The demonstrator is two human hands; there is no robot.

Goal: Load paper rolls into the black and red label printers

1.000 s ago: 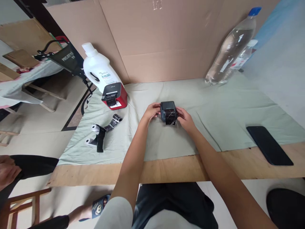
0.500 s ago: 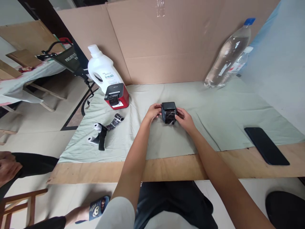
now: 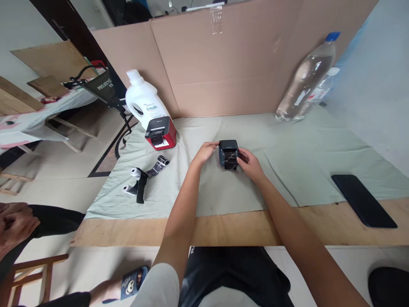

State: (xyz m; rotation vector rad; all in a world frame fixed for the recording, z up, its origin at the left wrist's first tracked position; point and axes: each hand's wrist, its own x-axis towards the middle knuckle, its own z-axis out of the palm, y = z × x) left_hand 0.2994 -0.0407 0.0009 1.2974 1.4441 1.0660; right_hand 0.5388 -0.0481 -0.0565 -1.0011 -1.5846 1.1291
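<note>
Nearest are the wearer's dark trousers (image 3: 236, 275), below the bare wooden edge of the counter (image 3: 223, 230). To the left, another person's hands (image 3: 19, 226) rest together, with a slipper (image 3: 131, 282) on that side, below the counter. A dark phone (image 3: 364, 200) lies at the right, partly on the pale green cloth (image 3: 220, 200) and partly on bare wood. Near the left end lie three small rolls (image 3: 140, 185) of black tape, partly unwound.

In the middle of the cloth sits a small dark printer (image 3: 228, 146), a black marbled strip (image 3: 230, 160) hanging down its front. The right hand (image 3: 251, 165) grasps its right side, thumb beside the strip. The left hand (image 3: 205, 153) reaches its upper left corner with extended fingers; whether they grip cannot be told.

Farther back, a red printer (image 3: 168, 135) stands before a white jug (image 3: 145, 102). Across, a large clear bottle (image 3: 308, 81) stands beside a smaller bottle (image 3: 322, 87), and brown cardboard (image 3: 230, 64) rises behind.
</note>
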